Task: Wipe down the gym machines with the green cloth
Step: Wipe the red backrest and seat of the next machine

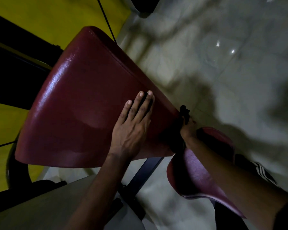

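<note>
A large dark red padded bench pad (83, 100) fills the left and middle of the view, tilted. My left hand (133, 127) lies flat on its right part with the fingers straight. My right hand (188, 128) is at the pad's right edge and grips a dark cloth (184, 112), which sticks up above the fingers against that edge. The dim light hides the cloth's colour. Most of the right hand's fingers are out of sight behind the cloth and the pad's rim.
A smaller red seat pad (198, 173) lies under my right forearm. A black frame bar (145, 171) runs beneath the pads. Yellow and black machine parts (53, 15) and a thin black cable (106, 19) stand at the left. Pale tiled floor (223, 55) spreads to the right.
</note>
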`<action>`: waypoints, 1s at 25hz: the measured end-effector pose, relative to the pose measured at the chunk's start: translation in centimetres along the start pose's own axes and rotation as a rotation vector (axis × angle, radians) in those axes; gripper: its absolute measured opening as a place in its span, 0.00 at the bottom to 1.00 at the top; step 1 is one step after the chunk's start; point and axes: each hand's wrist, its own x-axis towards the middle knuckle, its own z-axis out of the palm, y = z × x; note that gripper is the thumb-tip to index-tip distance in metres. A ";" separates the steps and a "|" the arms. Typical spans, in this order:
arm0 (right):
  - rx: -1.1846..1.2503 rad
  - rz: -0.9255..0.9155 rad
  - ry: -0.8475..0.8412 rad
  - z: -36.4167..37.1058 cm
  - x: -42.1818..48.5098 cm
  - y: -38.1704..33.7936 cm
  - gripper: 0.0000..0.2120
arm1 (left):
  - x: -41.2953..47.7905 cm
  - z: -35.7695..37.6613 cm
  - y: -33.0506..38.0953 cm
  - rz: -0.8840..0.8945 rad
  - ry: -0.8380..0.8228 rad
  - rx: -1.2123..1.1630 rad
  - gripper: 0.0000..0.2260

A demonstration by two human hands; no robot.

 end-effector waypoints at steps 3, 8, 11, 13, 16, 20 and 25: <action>0.024 0.002 0.004 0.1 -0.4 0.0 0.21 | 0.0 0.2 0.0 -0.012 0.015 0.009 0.27; 0.158 0.081 0.072 0.0 -0.7 -1.3 0.19 | 0.1 0.2 0.1 -0.003 0.010 0.014 0.27; 0.176 0.015 0.086 0.2 -3.4 -2.4 0.19 | 0.4 -0.2 -0.2 0.009 0.002 -0.056 0.28; 0.160 -0.026 0.083 0.6 -6.3 -4.0 0.27 | 0.4 -1.4 -1.0 -0.032 0.017 -0.202 0.28; 0.056 -0.158 0.084 1.0 -11.7 -8.0 0.32 | -0.7 -4.4 -4.1 -0.289 0.073 -0.283 0.28; -0.037 -0.577 0.157 0.7 -19.1 -10.9 0.28 | -4.4 -6.5 -9.1 -0.591 0.117 -0.223 0.33; -0.022 -0.802 0.274 0.6 -18.6 -14.5 0.23 | -6.0 -5.3 -9.6 -0.610 0.186 -0.234 0.34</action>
